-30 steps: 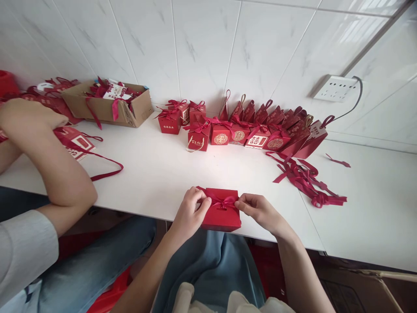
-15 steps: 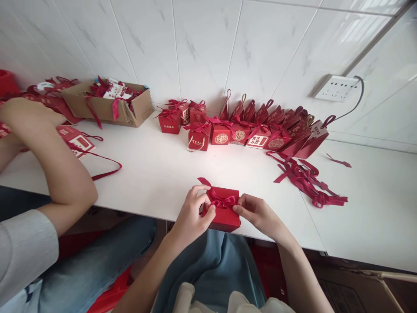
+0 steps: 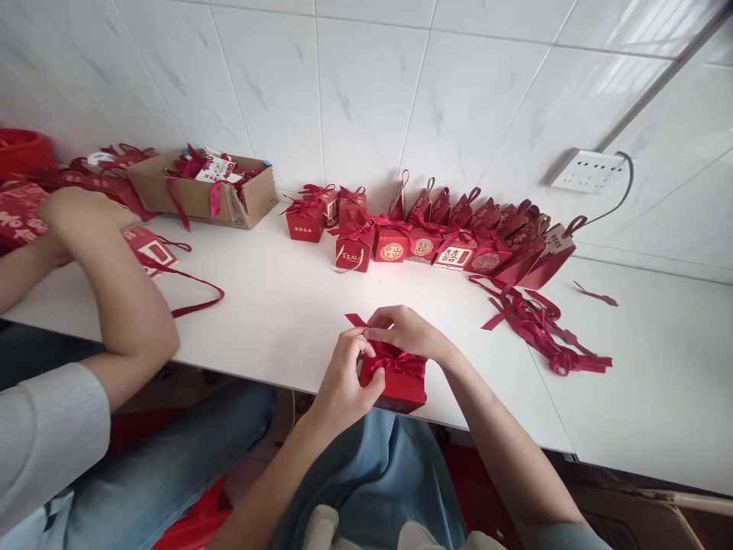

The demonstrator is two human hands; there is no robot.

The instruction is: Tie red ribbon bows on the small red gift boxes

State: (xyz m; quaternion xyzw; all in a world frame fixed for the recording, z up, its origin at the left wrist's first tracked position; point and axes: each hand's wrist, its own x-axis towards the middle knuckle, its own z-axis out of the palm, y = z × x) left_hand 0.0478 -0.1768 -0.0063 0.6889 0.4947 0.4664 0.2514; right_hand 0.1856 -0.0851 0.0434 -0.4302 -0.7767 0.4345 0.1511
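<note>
A small red gift box (image 3: 398, 397) sits at the front edge of the white table, a dark red ribbon bow (image 3: 399, 363) tied on its top. My left hand (image 3: 350, 374) is at the box's left side, its curled fingers on the ribbon and its thumb by the bow. Reaching over the box from the right, my right hand (image 3: 405, 330) has its fingertips closed at the ribbon's left end, against my left fingers. That ribbon end sticks out beyond both hands; the exact pinch is partly hidden.
Finished-looking red boxes with bows (image 3: 352, 248) and red tags or bags with loops (image 3: 530, 248) line the wall. Loose ribbons (image 3: 535, 325) lie at right. A cardboard box (image 3: 229, 202) stands back left. A co-worker's arm (image 3: 108, 283) rests at left. A socket (image 3: 587, 172) is on the wall.
My right hand has moved left from the box's right side, over the bow, to the ribbon end beside my left hand. My left hand stays at the box's left side.
</note>
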